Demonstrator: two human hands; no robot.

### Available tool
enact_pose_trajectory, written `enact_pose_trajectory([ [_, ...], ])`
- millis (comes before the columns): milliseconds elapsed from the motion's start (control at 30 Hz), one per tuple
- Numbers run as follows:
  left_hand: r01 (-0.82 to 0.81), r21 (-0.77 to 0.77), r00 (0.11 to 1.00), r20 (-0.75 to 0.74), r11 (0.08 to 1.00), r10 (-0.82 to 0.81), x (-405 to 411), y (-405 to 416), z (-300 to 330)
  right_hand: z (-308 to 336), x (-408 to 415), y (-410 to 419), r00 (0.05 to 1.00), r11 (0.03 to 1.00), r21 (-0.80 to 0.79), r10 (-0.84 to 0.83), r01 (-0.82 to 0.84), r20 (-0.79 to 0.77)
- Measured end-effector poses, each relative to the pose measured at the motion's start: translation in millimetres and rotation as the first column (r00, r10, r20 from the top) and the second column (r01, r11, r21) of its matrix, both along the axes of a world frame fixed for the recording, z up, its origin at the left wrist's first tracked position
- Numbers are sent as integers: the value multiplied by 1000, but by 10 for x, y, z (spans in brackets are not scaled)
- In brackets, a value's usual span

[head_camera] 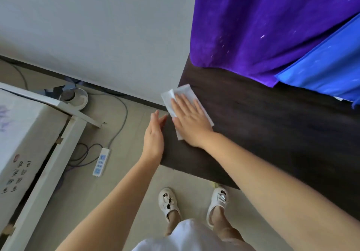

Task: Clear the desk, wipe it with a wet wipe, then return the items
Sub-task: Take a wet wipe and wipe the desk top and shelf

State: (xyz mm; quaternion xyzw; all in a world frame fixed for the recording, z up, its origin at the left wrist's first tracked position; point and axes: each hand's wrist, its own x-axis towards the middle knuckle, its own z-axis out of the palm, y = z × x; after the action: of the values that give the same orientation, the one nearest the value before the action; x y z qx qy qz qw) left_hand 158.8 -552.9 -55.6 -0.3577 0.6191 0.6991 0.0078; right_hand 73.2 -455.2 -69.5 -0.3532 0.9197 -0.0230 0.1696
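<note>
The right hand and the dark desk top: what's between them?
A white wet wipe lies spread flat under the right hand, pressed onto the desk near its left corner, in the head view. The left hand rests against the desk's edge.

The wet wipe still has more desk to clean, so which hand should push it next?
Probably the right hand: it lies flat on the wet wipe on the dark desk. The left hand only touches the desk's edge.

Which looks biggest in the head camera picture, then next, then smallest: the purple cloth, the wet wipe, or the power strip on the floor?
1. Purple cloth, by far the biggest.
2. Wet wipe, partly hidden under the right hand.
3. Power strip, looks a bit smaller, but it lies farther away on the floor, so the last two are unsure.
</note>
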Motion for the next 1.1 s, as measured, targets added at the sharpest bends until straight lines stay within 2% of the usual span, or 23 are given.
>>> enact_pose_trajectory([
  [67, -35, 199, 999, -9, 979, 38, 31, -88, 34, 4, 385, 61, 997, 997, -13, 80, -80, 2],
  [200, -53, 230, 998, 52, 972, 42, 160, -123, 76, -24, 841, 183, 977, 977, -29, 213, -213, 25],
  [267, -24, 251, 999, 34, 968, 16, 199, -104, 74, -37, 791, 399, 978, 977, -65, 207, -205, 25],
  [300, -12, 260, 1000, 23, 965, 6, 210, -94, 78, -42, 725, 555, 990, 986, -86, 141, -142, -14],
  [367, 8, 249, 1000, 18, 969, -13, 221, -70, 82, -71, 547, 930, 991, 993, -45, -112, 108, -76],
  [467, 41, 199, 999, 7, 979, -43, 239, -21, 86, -59, 485, 1158, 858, 856, 67, -507, 512, -81],
  [533, 36, 195, 999, -2, 980, -37, 239, 4, 95, -67, 599, 904, 811, 813, 14, -580, 583, -82],
  [567, 24, 200, 1000, -6, 980, -24, 236, 3, 94, -70, 683, 705, 836, 839, -15, -544, 544, -67],
  [633, 9, 212, 1000, -6, 977, -8, 222, -8, 102, -106, 928, 281, 930, 930, -47, -367, 365, -32],
  [700, 25, 168, 999, 19, 986, -28, 222, -11, 111, -110, 1147, 39, 977, 981, -71, -189, 182, -102],
  [767, 38, 62, 999, 21, 997, -39, 239, 39, 111, -100, 1172, 118, 979, 991, -77, -117, 105, -170],
  [833, 67, -155, 997, -20, 986, -71, 252, 168, 86, -137, 1110, 481, 981, 990, -109, -111, 94, -158],
  [867, 109, -333, 993, -3, 936, -117, 256, 264, 60, -182, 1081, 734, 977, 983, -142, -141, 119, -157],
  [933, 253, -675, 967, 170, 693, -188, 262, 482, -27, -215, 1015, 1297, 959, 967, -154, -226, 201, -170],
  [1000, 374, -803, 927, 310, 464, -211, 257, 718, -96, -210, 983, 1876, 934, 950, -110, -308, 292, -183],
  [1100, 452, -853, 868, 352, 261, -350, 243, 1079, -171, -174, 986, 2735, 860, 871, -61, -491, 488, -138],
])
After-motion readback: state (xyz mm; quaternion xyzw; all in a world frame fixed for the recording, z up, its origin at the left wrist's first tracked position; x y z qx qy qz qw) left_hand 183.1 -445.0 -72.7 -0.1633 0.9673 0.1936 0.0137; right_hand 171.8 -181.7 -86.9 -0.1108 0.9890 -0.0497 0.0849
